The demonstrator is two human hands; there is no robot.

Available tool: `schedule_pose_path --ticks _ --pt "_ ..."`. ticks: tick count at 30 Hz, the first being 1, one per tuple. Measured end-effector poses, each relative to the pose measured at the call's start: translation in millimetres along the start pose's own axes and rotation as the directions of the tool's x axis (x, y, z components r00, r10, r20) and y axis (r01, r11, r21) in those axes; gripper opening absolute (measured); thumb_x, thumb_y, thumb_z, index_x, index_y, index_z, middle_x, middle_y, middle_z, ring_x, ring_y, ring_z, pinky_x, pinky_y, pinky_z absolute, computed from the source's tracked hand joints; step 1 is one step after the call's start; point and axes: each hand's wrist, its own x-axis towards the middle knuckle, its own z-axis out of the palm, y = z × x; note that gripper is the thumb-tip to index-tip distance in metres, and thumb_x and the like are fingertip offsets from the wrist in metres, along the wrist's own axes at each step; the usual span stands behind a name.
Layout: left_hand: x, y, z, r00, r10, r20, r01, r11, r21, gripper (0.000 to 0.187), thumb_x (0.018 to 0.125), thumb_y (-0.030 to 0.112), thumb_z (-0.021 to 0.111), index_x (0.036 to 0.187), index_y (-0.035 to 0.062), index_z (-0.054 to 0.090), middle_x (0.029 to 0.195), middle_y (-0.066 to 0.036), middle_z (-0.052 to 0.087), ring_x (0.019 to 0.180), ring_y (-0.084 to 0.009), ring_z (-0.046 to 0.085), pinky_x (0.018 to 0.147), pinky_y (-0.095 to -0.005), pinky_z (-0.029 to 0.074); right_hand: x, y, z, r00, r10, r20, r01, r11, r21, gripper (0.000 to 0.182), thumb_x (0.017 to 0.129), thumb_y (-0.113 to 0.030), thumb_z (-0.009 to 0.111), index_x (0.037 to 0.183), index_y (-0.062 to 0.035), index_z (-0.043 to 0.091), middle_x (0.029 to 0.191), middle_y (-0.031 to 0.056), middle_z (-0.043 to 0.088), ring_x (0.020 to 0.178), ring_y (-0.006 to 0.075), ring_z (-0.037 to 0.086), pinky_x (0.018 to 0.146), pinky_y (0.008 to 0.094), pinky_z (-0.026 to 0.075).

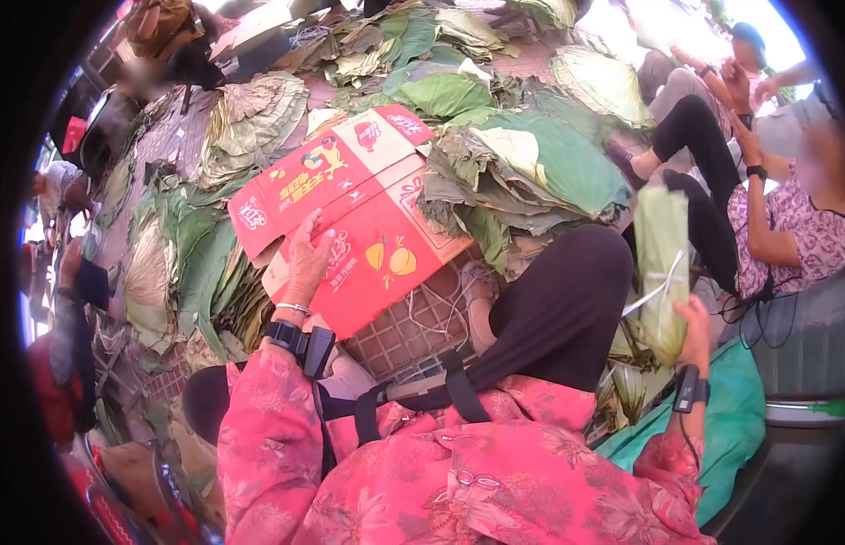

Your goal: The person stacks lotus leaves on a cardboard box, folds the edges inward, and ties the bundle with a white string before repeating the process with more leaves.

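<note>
My left hand (306, 259) lies on a red flattened cardboard carton (386, 277), fingers stretched out and apart. The carton is printed with yellow fruit and white lettering and rests in front of my knees. Out to the right, my right hand (696, 329) grips the lower side of a bundle of folded pale green leaves (661, 259). A white tie (657, 292) goes around the bundle, which stands roughly upright. Part of my right hand's grip is hidden behind the leaves. Large dried leaves (477, 186) are piled against the carton's right edge.
More stacks of large leaves (250, 127) spread over the paved ground (404, 331). At the right sits a person in a patterned top (795, 236), with other people nearby and along the left. A green cloth (736, 400) lies beside my right arm.
</note>
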Motion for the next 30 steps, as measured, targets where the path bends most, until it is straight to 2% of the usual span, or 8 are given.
schedule_pose_path --ticks 2,7,10,16,21,25,28,30 --pt "-3 0 0 1.000 0.013 0.009 -0.013 0.999 0.043 0.045 0.078 0.013 0.062 0.120 0.0018 0.048 0.108 -0.017 0.058 0.104 -0.0249 0.055 0.090 -0.0340 0.041 0 83 -34 0.988 0.135 -0.073 -0.149 0.736 -0.660 0.029 0.070 -0.010 0.066 0.095 0.0031 0.060 0.083 0.0090 0.063 0.075 0.0168 0.058 0.068 0.0284 0.046" --pt "-2 10 1 0.998 0.014 0.053 -0.020 0.994 0.111 0.043 0.076 0.013 0.062 0.116 0.0019 0.050 0.105 -0.015 0.060 0.103 -0.0253 0.056 0.089 -0.0343 0.042 -5 106 -29 0.989 -0.011 -0.147 -0.124 0.481 -0.868 0.050 0.068 -0.016 0.068 0.111 0.0064 0.053 0.102 0.0231 0.059 0.095 0.0315 0.057 0.084 0.0373 0.044" --pt "-6 20 2 0.997 0.023 0.073 -0.030 0.994 0.106 0.042 0.076 0.014 0.063 0.115 0.0022 0.051 0.105 -0.015 0.060 0.102 -0.0258 0.056 0.088 -0.0346 0.043 22 51 -3 0.930 -0.369 0.014 0.196 0.460 -0.866 0.055 0.069 -0.017 0.067 0.116 0.0052 0.050 0.109 0.0245 0.056 0.101 0.0333 0.055 0.087 0.0376 0.043" --pt "-25 59 5 0.969 -0.200 0.142 0.212 0.975 -0.071 0.043 0.075 0.010 0.062 0.116 0.0014 0.050 0.108 -0.014 0.059 0.101 -0.0231 0.056 0.088 -0.0336 0.044 54 -85 125 0.868 -0.386 0.312 0.495 0.719 -0.487 0.052 0.071 -0.016 0.064 0.118 0.0003 0.050 0.105 0.0191 0.060 0.090 0.0251 0.061 0.079 0.0335 0.047" --pt "-42 36 11 0.984 -0.040 0.174 0.054 0.995 -0.081 0.045 0.076 0.006 0.060 0.119 0.0012 0.048 0.112 -0.013 0.055 0.102 -0.0209 0.055 0.088 -0.0311 0.045 80 -106 200 0.555 -0.405 0.726 0.829 0.196 -0.524 0.046 0.069 -0.018 0.069 0.112 -0.0057 0.056 0.106 0.0140 0.060 0.098 0.0289 0.057 0.084 0.0382 0.046" --pt "-51 44 11 0.979 -0.077 0.189 0.103 0.986 -0.131 0.045 0.077 0.005 0.060 0.119 0.0008 0.048 0.113 -0.012 0.054 0.105 -0.0198 0.053 0.087 -0.0303 0.046 127 -85 203 0.652 0.093 0.753 0.758 -0.080 -0.647 0.052 0.066 -0.022 0.073 0.114 -0.0116 0.057 0.114 0.0135 0.056 0.108 0.0309 0.051 0.089 0.0401 0.043" --pt "-51 52 12 0.967 -0.139 0.212 0.167 0.978 -0.123 0.044 0.077 0.005 0.060 0.119 0.0010 0.048 0.114 -0.012 0.054 0.106 -0.0196 0.052 0.087 -0.0307 0.046 149 -70 193 0.510 -0.070 0.857 0.858 0.115 -0.501 0.047 0.068 -0.019 0.072 0.113 -0.0116 0.059 0.110 0.0152 0.058 0.102 0.0316 0.055 0.087 0.0391 0.044" --pt "-50 53 16 0.963 -0.148 0.225 0.179 0.976 -0.126 0.045 0.077 0.005 0.060 0.120 0.0016 0.048 0.114 -0.013 0.054 0.108 -0.0196 0.051 0.086 -0.0313 0.047 157 -72 189 0.602 -0.108 0.791 0.765 0.361 -0.533 0.037 0.074 -0.020 0.067 0.107 -0.0071 0.061 0.102 0.0179 0.061 0.095 0.0316 0.058 0.083 0.0372 0.045"
